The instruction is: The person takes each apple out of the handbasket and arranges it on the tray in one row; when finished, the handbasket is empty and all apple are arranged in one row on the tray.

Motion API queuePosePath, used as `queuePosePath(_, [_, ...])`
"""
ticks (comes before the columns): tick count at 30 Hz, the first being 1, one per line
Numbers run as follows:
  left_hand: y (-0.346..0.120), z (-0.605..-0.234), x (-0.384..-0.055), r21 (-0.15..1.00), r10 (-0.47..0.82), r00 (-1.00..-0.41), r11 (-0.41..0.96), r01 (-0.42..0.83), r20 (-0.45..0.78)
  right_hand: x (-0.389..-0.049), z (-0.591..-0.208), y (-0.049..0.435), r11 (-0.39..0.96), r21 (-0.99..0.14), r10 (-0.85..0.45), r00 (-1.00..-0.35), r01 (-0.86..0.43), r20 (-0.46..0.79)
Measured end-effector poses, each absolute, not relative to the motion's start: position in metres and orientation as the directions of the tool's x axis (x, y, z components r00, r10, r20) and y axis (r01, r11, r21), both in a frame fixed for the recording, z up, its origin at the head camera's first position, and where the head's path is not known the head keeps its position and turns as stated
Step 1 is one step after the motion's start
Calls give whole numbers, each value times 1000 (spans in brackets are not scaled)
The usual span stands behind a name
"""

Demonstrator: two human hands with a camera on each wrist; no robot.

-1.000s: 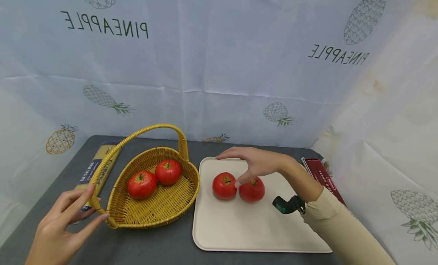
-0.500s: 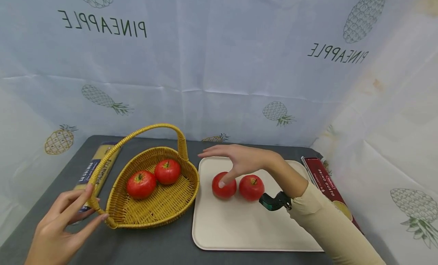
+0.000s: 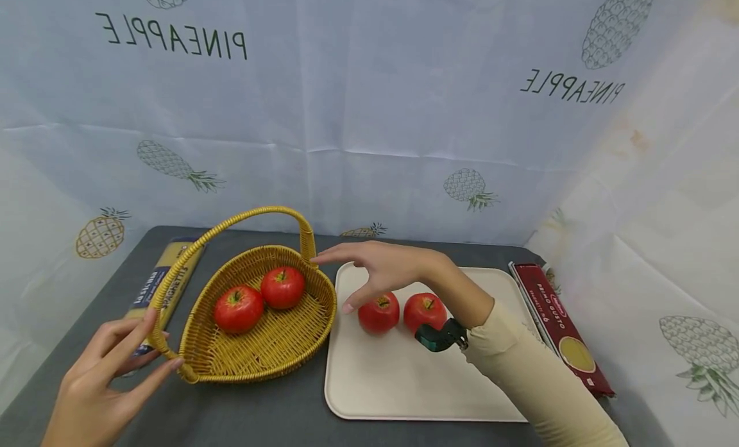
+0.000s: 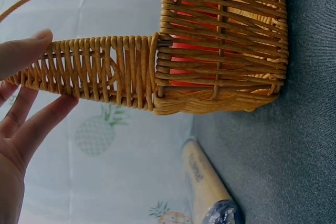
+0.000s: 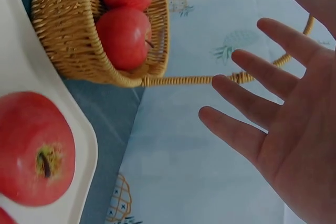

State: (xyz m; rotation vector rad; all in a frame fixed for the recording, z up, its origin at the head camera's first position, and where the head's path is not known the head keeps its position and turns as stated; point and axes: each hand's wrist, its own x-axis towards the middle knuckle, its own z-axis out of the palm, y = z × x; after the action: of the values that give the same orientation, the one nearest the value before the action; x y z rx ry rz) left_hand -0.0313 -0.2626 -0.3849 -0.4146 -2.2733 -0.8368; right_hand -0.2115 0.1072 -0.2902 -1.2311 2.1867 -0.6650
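My left hand grips the handle of a yellow wicker basket near its lower end, thumb on one side and fingers on the other. Two red apples, a front one and a back one, lie inside the basket. My right hand hovers over the left part of a cream tray, fingers spread and holding nothing, its fingertips pointing at the basket's right side. On the tray sit two more red apples, the left one partly behind the thumb and the right one beside it.
Behind the basket on the left lies a yellow and blue spaghetti pack. A dark red spaghetti pack lies along the tray's right side. A pineapple-print curtain hangs at the back of the grey table.
My right hand has moved left across the tray, from above the apples toward the basket, uncovering more of the red pack. My left hand stays on the handle.
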Motion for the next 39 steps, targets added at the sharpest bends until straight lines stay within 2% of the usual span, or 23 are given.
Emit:
queuePosePath(24, [-260, -381, -32, 446, 75, -724, 743, 499, 685, -227, -310, 67, 418, -633, -900, -393, -652, -189])
queuePosePath(39, [-262, -385, -33, 447, 71, -720, 740, 502, 690, -242, -323, 44, 432, -647, -898, -370, -629, -239])
